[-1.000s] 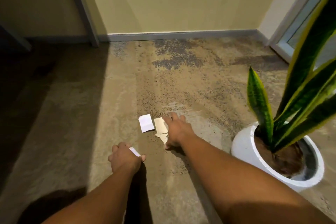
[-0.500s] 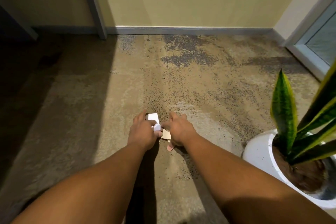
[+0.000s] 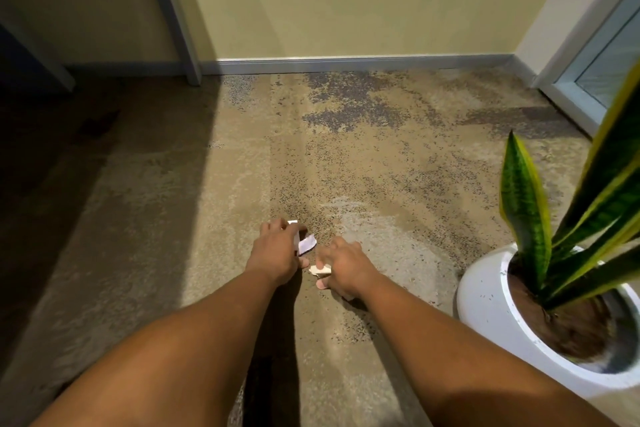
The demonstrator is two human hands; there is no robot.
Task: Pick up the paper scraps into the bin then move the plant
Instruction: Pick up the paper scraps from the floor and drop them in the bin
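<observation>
1. White paper scraps (image 3: 306, 242) are gripped in the curled fingers of the left hand (image 3: 277, 255); a tan scrap (image 3: 320, 270) is pinched by the right hand (image 3: 343, 269), both low over the carpet (image 3: 156, 218).
2. Binning and moving the plant (image 3: 568, 236), at 3 o'clock of the hands, appear still undone.
3. No bin is in view; the pot (image 3: 485, 302) is cut off at the frame edge, and the scrap count cannot be made out.

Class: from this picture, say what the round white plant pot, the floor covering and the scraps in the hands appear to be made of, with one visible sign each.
Round white plant pot: probably matte ceramic or plastic; smooth, dull, speckled wall. Floor covering: short-pile mottled carpet; grainy texture. White scrap and beige scrap: thin paper; bent, flat edges.
</observation>
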